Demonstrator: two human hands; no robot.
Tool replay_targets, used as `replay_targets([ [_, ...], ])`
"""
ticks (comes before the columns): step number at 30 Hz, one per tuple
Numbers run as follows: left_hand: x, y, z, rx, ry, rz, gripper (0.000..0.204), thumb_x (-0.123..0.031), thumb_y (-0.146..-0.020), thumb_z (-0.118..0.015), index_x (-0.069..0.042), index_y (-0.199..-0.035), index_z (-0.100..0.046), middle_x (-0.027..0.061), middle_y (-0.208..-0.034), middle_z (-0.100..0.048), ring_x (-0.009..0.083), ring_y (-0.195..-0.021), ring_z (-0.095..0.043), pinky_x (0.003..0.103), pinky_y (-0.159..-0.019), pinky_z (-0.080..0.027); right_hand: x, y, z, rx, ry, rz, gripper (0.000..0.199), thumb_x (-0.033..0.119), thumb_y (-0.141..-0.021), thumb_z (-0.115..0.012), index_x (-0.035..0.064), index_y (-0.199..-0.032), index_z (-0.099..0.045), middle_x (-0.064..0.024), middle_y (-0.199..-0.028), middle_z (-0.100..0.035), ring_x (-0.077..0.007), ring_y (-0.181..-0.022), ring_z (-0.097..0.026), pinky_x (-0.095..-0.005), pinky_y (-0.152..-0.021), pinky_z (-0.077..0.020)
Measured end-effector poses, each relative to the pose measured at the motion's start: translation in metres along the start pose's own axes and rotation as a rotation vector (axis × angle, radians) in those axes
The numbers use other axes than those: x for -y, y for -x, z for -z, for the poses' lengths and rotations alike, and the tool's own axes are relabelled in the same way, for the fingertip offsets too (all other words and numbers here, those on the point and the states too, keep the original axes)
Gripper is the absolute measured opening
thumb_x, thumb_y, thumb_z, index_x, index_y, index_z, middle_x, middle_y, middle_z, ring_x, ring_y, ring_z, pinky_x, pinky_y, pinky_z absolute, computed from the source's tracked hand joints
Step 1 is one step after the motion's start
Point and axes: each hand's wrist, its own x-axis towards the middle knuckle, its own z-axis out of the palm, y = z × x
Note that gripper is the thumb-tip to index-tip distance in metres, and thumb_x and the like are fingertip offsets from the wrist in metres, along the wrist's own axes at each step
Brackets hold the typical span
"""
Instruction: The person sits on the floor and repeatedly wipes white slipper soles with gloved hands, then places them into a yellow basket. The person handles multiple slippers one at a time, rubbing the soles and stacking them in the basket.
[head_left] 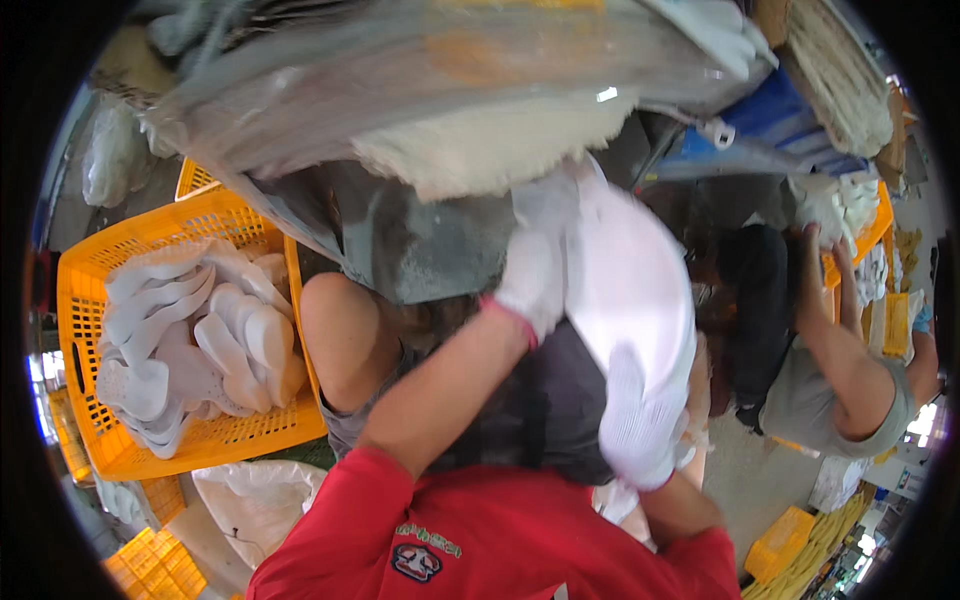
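Note:
A large, smooth white curved piece (635, 285), which looks like moulded foam, spans the space in front of my lap. My left hand (533, 268), in a white glove with a reddish cuff, grips its left edge near the upper end; the fingertips are blurred. Lower down, my right hand (638, 425), also in a white glove, holds the near right end with the thumb lying over the surface. The piece's top end reaches a fuzzy cream-coloured pad (490, 150) under a plastic-covered machine (300, 110). Whether the two touch I cannot tell.
On my left stands an orange crate (190, 455) filled with white sole-shaped pieces (240, 340). A white sack (255, 500) lies below it. To my right a co-worker's arm (835, 350) reaches toward white pieces (850, 205) in another orange crate. Dark metal (430, 245) juts out above my knees.

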Motion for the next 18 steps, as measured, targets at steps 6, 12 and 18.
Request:
replay_targets([
  [6, 0.027, -0.133, 0.059, 0.254, -0.602, -0.619, 0.041, -0.033, -0.117, -0.053, -0.004, -0.142, -0.067, 0.0094, -0.133, -0.075, 0.0229, -0.121, -0.071, 0.037, -0.106, -0.057, -0.045, -0.08, -0.013, 0.085, 0.18, 0.167, 0.076, 0.022, -0.106, -0.067, 0.0005, -0.171, -0.033, -0.0348, -0.139, -0.066, -0.0559, -0.115, -0.071, -0.053, -0.095, -0.0595],
  [12, -0.014, -0.157, 0.139, 0.28, -0.83, -0.481, 0.055, -0.041, -0.111, -0.062, 0.0, -0.148, -0.064, 0.0147, -0.138, -0.074, 0.0282, -0.126, -0.071, 0.04, -0.112, -0.053, -0.06, -0.127, -0.053, 0.079, 0.203, 0.397, 0.046, 0.014, -0.106, -0.061, -0.006, -0.147, -0.062, -0.0276, -0.134, -0.072, -0.0426, -0.116, -0.075, -0.0445, -0.101, -0.0607],
  [18, -0.098, -0.018, 0.098, -0.517, -1.619, -0.023, 0.101, -0.067, -0.091, -0.079, 0.006, -0.156, -0.055, 0.0285, -0.146, -0.069, 0.0362, -0.137, -0.068, 0.043, -0.116, -0.052, -0.074, -0.171, -0.066, 0.134, 0.203, 0.321, 0.024, 0.016, -0.101, -0.063, 0.0002, -0.114, -0.075, -0.0259, -0.113, -0.076, -0.0429, -0.101, -0.076, -0.0482, -0.087, -0.0624],
])
